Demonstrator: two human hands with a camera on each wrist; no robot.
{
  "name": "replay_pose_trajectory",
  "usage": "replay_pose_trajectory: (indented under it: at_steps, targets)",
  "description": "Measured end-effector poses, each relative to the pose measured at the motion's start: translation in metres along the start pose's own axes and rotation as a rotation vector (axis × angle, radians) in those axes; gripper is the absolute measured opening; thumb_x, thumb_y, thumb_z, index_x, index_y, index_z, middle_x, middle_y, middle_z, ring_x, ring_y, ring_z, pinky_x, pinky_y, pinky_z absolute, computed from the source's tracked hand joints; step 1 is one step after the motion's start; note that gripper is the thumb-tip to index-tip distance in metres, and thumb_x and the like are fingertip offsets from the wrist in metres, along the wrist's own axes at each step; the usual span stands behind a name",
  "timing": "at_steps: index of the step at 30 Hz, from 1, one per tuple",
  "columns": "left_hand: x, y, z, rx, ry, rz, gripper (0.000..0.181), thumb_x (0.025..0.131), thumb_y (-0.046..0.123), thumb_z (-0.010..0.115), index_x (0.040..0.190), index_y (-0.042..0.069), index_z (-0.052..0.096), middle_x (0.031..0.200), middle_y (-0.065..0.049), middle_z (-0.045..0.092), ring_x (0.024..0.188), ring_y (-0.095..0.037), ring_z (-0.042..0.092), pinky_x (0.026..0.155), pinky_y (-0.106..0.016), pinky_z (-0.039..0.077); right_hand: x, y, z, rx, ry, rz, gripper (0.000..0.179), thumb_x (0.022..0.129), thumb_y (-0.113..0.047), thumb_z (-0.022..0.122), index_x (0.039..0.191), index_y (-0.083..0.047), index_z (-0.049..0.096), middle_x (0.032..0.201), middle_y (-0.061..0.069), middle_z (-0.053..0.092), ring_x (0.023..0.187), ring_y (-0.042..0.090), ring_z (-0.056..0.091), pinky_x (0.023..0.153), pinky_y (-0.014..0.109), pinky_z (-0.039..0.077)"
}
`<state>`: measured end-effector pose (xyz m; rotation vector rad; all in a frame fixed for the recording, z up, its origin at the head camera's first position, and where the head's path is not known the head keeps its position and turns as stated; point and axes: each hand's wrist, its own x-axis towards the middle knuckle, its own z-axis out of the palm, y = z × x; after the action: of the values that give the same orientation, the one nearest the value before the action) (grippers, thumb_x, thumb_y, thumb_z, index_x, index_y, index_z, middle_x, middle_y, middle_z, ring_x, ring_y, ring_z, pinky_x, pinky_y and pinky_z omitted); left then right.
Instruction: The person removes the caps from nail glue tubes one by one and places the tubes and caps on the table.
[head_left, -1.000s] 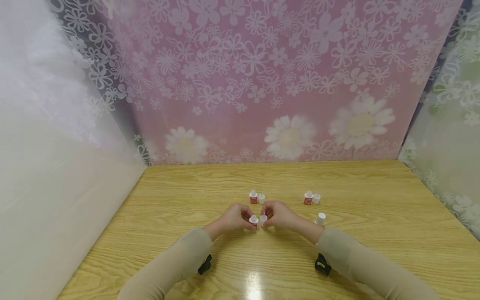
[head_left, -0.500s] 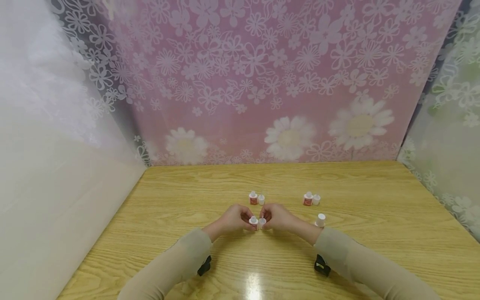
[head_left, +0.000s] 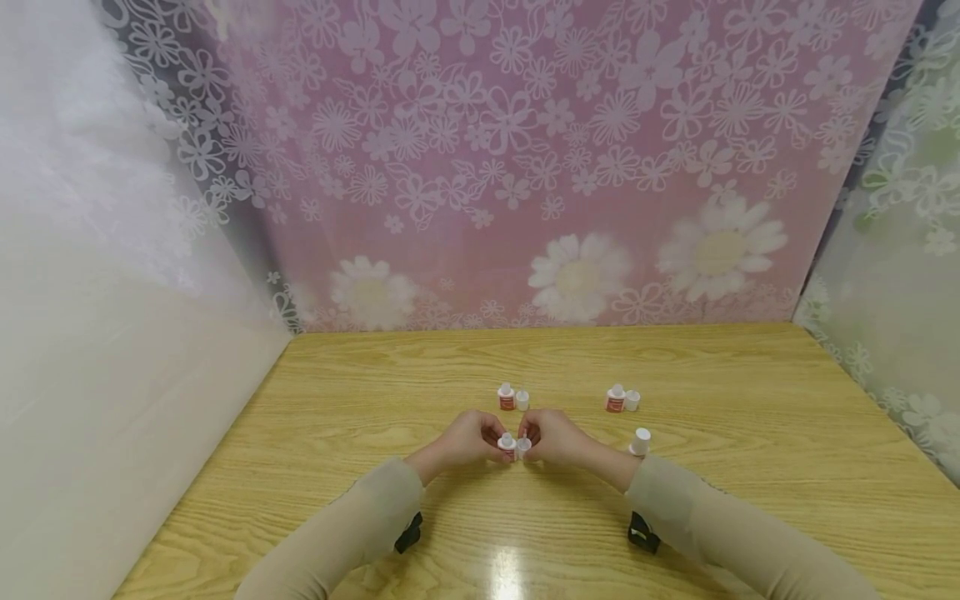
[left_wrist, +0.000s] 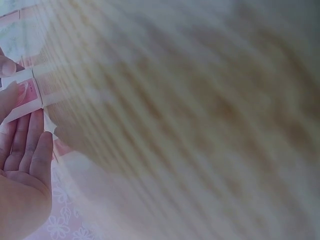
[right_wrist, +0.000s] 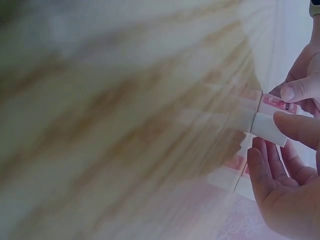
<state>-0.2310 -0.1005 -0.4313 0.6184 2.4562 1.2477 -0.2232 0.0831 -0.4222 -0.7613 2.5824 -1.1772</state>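
Observation:
In the head view my left hand [head_left: 467,437] holds a small white bottle [head_left: 507,447] with a red label, upright and uncapped on the wooden table. Just to its right, my right hand [head_left: 557,437] pinches a white cap [head_left: 524,448] whose open side faces up. Bottle and cap stand side by side, apparently touching. The left wrist view has the bottle [left_wrist: 31,97] between thumb and fingers. From the right wrist, the cap [right_wrist: 267,129] sits between thumb and fingertips, against the labelled bottle [right_wrist: 276,103], its base at the tabletop.
Behind the hands stand an open bottle [head_left: 506,397] with its cap [head_left: 522,401] beside it. Further right is another open bottle [head_left: 615,400] with a cap [head_left: 632,401]. A white-topped bottle [head_left: 640,441] is partly hidden by the right sleeve. A flowered curtain [head_left: 465,167] closes the back.
The right hand has brought the cap slightly left and down, up against the bottle. The left hand and its bottle have stayed nearly still.

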Motion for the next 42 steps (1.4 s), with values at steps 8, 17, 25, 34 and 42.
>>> replay_pose_trajectory:
  at_steps: [8, 17, 25, 34, 42]
  targets:
    - [0.000, 0.000, 0.000, -0.038, -0.014, -0.003, 0.017, 0.068, 0.002, 0.075, 0.080, 0.003, 0.063, 0.074, 0.000, 0.063, 0.069, -0.007, 0.058, 0.061, -0.021, 0.046, -0.003, -0.005, -0.003, -0.011, -0.013, -0.018, 0.025, 0.061, 0.011, 0.068, 0.079, -0.001, 0.055, 0.070, 0.002, 0.056, 0.067, 0.014, 0.053, 0.058, 0.024, 0.044]
    - [-0.003, 0.009, -0.008, -0.018, 0.003, -0.004, 0.028, 0.070, 0.015, 0.076, 0.093, 0.004, 0.063, 0.091, -0.002, 0.063, 0.088, -0.015, 0.058, 0.075, -0.030, 0.045, -0.009, -0.013, -0.013, -0.055, -0.010, 0.012, 0.043, 0.067, 0.000, 0.073, 0.105, -0.001, 0.053, 0.097, 0.011, 0.057, 0.093, 0.028, 0.052, 0.075, 0.039, 0.045]
    - [-0.004, 0.025, -0.015, 0.021, 0.059, 0.064, 0.036, 0.075, 0.018, 0.072, 0.104, 0.001, 0.060, 0.105, -0.008, 0.060, 0.099, -0.020, 0.054, 0.084, -0.038, 0.041, -0.012, -0.012, -0.026, -0.055, 0.014, -0.044, 0.043, 0.073, -0.007, 0.070, 0.111, 0.002, 0.052, 0.109, 0.016, 0.055, 0.100, 0.032, 0.050, 0.082, 0.044, 0.041]
    - [0.006, 0.035, -0.010, 0.042, 0.072, 0.123, 0.038, 0.075, 0.019, 0.072, 0.107, 0.001, 0.060, 0.105, -0.007, 0.060, 0.097, -0.017, 0.055, 0.084, -0.036, 0.041, -0.021, -0.013, -0.041, -0.048, 0.059, -0.040, 0.042, 0.075, -0.008, 0.069, 0.111, 0.003, 0.052, 0.110, 0.019, 0.054, 0.101, 0.033, 0.050, 0.085, 0.047, 0.038]
    - [0.021, 0.054, 0.000, 0.062, 0.063, 0.148, 0.038, 0.075, 0.022, 0.072, 0.107, 0.005, 0.060, 0.103, 0.000, 0.060, 0.096, -0.012, 0.055, 0.080, -0.025, 0.043, -0.029, -0.015, -0.056, -0.077, 0.111, -0.045, 0.037, 0.075, -0.007, 0.068, 0.109, 0.000, 0.054, 0.109, 0.018, 0.055, 0.101, 0.033, 0.050, 0.085, 0.047, 0.038]
